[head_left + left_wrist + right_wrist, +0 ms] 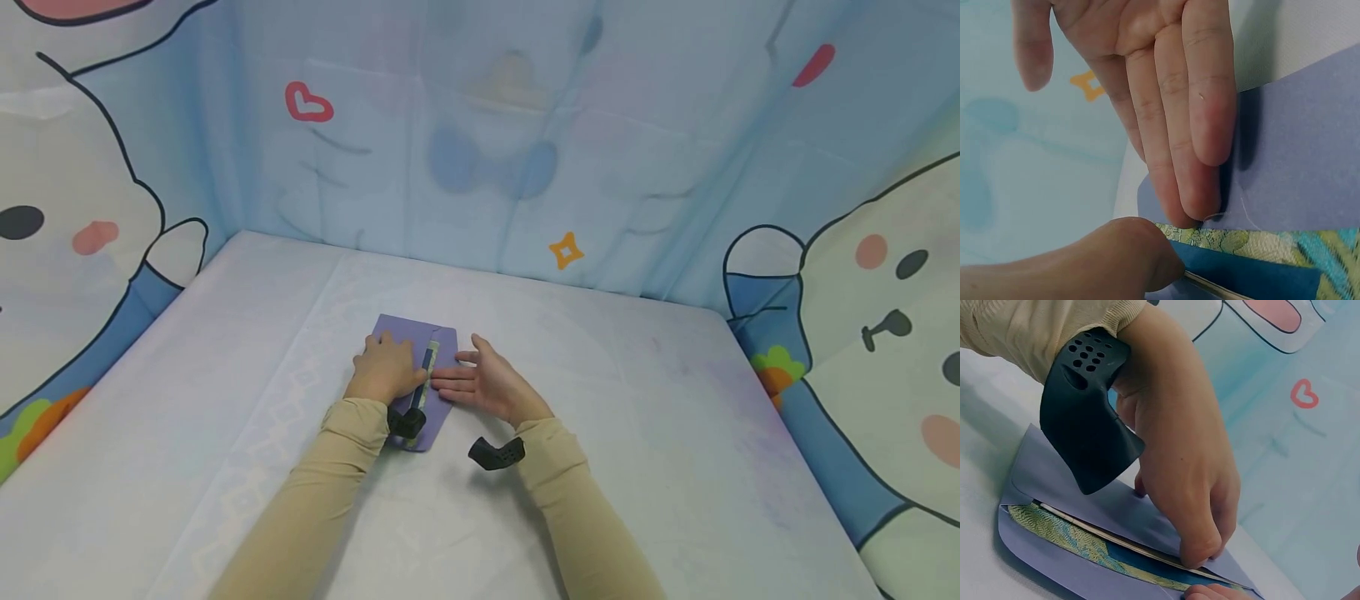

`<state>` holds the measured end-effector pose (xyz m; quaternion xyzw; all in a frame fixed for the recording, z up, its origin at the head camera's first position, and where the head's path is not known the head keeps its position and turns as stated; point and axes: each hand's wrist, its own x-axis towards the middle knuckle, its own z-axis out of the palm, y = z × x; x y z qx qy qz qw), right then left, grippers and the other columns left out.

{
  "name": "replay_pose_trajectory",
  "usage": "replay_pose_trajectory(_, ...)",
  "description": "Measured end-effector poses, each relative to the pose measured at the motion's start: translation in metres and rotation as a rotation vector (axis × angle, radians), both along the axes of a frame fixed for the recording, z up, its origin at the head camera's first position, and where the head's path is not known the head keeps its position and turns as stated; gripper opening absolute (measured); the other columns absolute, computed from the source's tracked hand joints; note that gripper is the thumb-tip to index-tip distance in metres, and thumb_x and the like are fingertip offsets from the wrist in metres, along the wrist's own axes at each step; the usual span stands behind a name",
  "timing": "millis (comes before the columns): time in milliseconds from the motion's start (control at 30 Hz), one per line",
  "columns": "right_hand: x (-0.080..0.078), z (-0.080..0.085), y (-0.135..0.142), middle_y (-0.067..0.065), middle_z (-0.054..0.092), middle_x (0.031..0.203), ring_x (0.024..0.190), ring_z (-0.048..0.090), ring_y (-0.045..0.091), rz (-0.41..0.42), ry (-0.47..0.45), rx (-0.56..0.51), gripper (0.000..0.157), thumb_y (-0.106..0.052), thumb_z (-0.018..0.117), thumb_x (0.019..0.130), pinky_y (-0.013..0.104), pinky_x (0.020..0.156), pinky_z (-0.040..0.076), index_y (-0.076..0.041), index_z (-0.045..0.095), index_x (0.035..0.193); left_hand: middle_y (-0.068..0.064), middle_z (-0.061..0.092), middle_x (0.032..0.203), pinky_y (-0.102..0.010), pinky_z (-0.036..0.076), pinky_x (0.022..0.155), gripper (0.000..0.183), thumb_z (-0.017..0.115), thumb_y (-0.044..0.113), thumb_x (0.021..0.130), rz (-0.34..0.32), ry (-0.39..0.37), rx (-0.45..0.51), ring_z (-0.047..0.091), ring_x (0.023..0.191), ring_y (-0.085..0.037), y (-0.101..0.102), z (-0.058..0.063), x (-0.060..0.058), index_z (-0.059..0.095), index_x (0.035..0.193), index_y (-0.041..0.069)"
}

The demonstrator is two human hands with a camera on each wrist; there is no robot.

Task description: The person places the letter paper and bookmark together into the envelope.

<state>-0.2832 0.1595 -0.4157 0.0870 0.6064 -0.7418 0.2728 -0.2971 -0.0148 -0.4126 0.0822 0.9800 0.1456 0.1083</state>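
A purple envelope (pixel 411 327) lies on the table with its flap (pixel 1079 575) folded open towards my right side. A green and blue patterned piece with an embroidered look (pixel 1063 534) shows as a strip along the opening, beside a thin pale edge (pixel 1107 536). My left hand (pixel 384 369) rests on the envelope's left part, fingers spread, its bent thumb (pixel 1141 253) right at the opening. From the right, my right hand (pixel 493 385) reaches over the flap, palm turned inward and fingers straight, fingertips at the patterned strip. Its palm holds nothing.
A white cloth with faint patterns covers the table (pixel 637 433). Behind and at both sides hangs a blue curtain (pixel 405 150) printed with cartoon animals. Black wrist-worn camera mounts (pixel 497 454) stick out below both hands, the left one overlapping the envelope's near end.
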Motion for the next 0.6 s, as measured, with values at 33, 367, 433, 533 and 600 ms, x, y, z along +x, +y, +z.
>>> replay_pose_trajectory(33, 0.0001, 0.0000, -0.0006, 0.026, 0.053, 0.134, 0.121, 0.056, 0.032, 0.001, 0.002, 0.001, 0.072, -0.051, 0.021, 0.101, 0.040, 0.100, 0.045, 0.000, 0.010, 0.150, -0.027, 0.039, 0.140, -0.063, 0.039, 0.095, 0.060, 0.056, 0.043, 0.091, 0.000, 0.001, -0.001, 0.033, 0.130, -0.046, 0.0000, 0.0000, 0.0000, 0.048, 0.138, 0.007)
replay_pose_trajectory(367, -0.0039, -0.0053, -0.0019, 0.029, 0.049, 0.135, 0.126, 0.050, 0.037, -0.078, 0.019, -0.028, 0.067, -0.049, 0.020, 0.102, 0.042, 0.104, 0.042, -0.002, 0.018, 0.149, -0.029, 0.037, 0.141, -0.063, 0.039, 0.095, 0.061, 0.055, 0.043, 0.092, -0.011, 0.004, -0.008, 0.034, 0.130, -0.048, -0.0004, 0.0006, 0.0010, 0.047, 0.138, 0.005)
replay_pose_trajectory(433, -0.0040, -0.0066, -0.0031, 0.029, 0.049, 0.136, 0.126, 0.050, 0.037, -0.086, 0.015, -0.037, 0.067, -0.049, 0.020, 0.102, 0.042, 0.104, 0.042, -0.002, 0.018, 0.149, -0.029, 0.037, 0.141, -0.063, 0.039, 0.095, 0.061, 0.055, 0.043, 0.092, -0.011, 0.005, -0.007, 0.034, 0.130, -0.048, -0.0003, 0.0006, 0.0008, 0.047, 0.138, 0.005)
replay_pose_trajectory(533, -0.0032, -0.0073, -0.0055, 0.028, 0.049, 0.137, 0.126, 0.050, 0.036, -0.088, 0.011, -0.049, 0.066, -0.048, 0.022, 0.102, 0.041, 0.104, 0.042, -0.001, 0.018, 0.149, -0.029, 0.037, 0.141, -0.063, 0.039, 0.095, 0.061, 0.055, 0.044, 0.092, -0.008, 0.008, -0.004, 0.034, 0.130, -0.047, -0.0002, 0.0004, 0.0010, 0.047, 0.138, 0.005)
replay_pose_trajectory(600, -0.0025, -0.0071, -0.0063, 0.028, 0.048, 0.137, 0.126, 0.051, 0.035, -0.085, 0.012, -0.050, 0.066, -0.047, 0.022, 0.102, 0.040, 0.104, 0.042, -0.001, 0.019, 0.149, -0.028, 0.037, 0.141, -0.063, 0.039, 0.096, 0.061, 0.055, 0.044, 0.092, -0.006, 0.008, -0.004, 0.034, 0.131, -0.047, -0.0001, -0.0001, 0.0011, 0.047, 0.138, 0.005)
